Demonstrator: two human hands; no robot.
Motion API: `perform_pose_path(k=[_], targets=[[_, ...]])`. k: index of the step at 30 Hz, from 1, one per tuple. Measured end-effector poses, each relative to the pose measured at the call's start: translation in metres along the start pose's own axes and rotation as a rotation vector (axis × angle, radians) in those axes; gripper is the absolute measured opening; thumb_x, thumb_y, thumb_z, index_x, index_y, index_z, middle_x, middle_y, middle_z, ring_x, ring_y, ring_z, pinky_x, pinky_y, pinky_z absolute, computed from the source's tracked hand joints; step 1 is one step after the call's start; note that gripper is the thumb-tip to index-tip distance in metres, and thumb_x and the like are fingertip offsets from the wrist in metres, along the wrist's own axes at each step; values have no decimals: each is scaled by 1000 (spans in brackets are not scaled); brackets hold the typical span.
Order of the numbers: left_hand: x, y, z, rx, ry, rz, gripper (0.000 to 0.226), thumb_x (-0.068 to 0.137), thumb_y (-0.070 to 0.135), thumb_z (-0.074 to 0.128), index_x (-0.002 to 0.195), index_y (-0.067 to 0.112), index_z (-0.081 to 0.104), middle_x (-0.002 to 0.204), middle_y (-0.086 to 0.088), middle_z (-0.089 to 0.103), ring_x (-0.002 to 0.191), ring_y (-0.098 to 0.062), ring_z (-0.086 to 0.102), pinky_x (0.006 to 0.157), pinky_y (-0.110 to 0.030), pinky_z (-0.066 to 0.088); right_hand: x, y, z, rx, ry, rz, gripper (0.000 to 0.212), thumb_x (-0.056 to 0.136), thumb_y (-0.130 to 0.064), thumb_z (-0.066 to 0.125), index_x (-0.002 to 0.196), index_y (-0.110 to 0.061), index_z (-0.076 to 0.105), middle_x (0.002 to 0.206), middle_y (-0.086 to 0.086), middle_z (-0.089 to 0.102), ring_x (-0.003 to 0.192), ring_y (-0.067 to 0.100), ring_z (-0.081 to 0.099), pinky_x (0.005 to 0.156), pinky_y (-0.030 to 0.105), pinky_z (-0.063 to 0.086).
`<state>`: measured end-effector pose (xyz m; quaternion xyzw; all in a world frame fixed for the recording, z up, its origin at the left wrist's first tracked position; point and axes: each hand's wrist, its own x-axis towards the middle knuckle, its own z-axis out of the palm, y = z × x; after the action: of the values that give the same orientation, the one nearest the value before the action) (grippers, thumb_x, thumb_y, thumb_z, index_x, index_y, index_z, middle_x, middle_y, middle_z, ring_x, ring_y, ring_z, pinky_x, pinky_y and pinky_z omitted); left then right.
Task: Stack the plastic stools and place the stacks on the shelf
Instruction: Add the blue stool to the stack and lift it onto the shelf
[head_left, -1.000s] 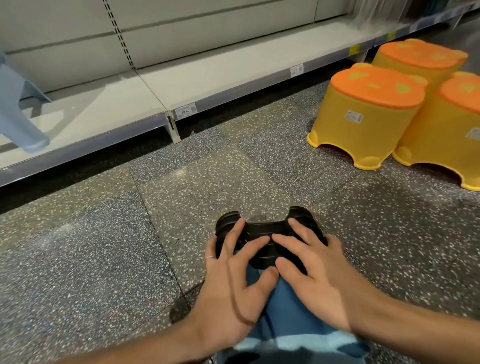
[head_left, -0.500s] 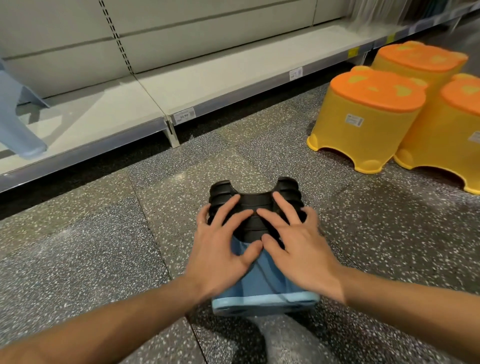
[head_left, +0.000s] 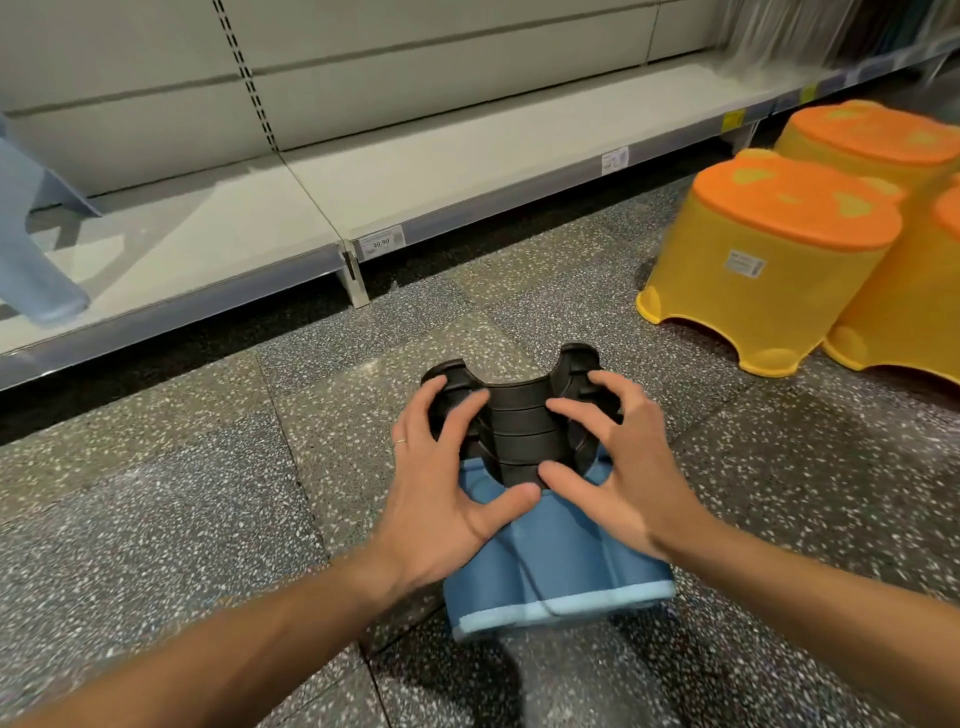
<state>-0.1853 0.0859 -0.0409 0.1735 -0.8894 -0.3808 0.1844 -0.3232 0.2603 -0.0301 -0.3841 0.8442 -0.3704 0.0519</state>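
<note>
A stack of blue stools (head_left: 550, 571) with black ribbed feet lies tipped on its side over the speckled floor, feet pointing toward the shelf (head_left: 467, 150). My left hand (head_left: 447, 499) grips the stack's left side over the black feet. My right hand (head_left: 618, 467) grips its right side, fingers spread across the feet. Three yellow stools with orange tops (head_left: 769, 260) stand on the floor at the right. Another blue stool (head_left: 31, 249) stands on the shelf at the far left, mostly cut off by the frame edge.
The low white shelf runs along the back, with price tags (head_left: 382, 241) on its grey front lip and a support foot (head_left: 353, 280) in the middle. Hanging goods blur at the top right. Speckled floor tiles spread to the left.
Both hands have pushed the blue stack forward, away from my body and closer to the shelf. More of the stack's blue body and pale rim shows now.
</note>
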Motion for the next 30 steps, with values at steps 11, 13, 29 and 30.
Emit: perform_pose_path(k=[11,13,29,30], targets=[[-19,3,8,-168,15,25,78,76,63,82,145,42,52,171,17,-2,159,-6,12,126,-38,25,-7,8,-6,59,-175,-37,83,73,-74,72,146,-58,35,168,-20,-10,155,10,6,122,40,17],[-19,2,3,-179,-15,23,80,76,62,82,147,43,51,172,19,-5,158,1,9,123,-27,21,-9,3,-7,105,-181,-31,82,74,-72,73,142,-68,28,169,-20,-10,156,10,3,123,41,16],[-2,7,-50,-199,323,-4,54,73,17,75,123,36,69,167,11,28,149,7,28,107,0,26,28,-61,28,174,23,-51,75,70,-61,72,141,-40,57,166,-26,-3,153,6,9,124,41,23],[5,4,-62,-187,336,-3,53,73,18,75,122,38,69,167,13,27,150,6,28,110,-1,23,40,-71,30,187,22,-59,74,72,-58,74,141,-40,57,165,-28,-4,153,4,8,124,40,22]])
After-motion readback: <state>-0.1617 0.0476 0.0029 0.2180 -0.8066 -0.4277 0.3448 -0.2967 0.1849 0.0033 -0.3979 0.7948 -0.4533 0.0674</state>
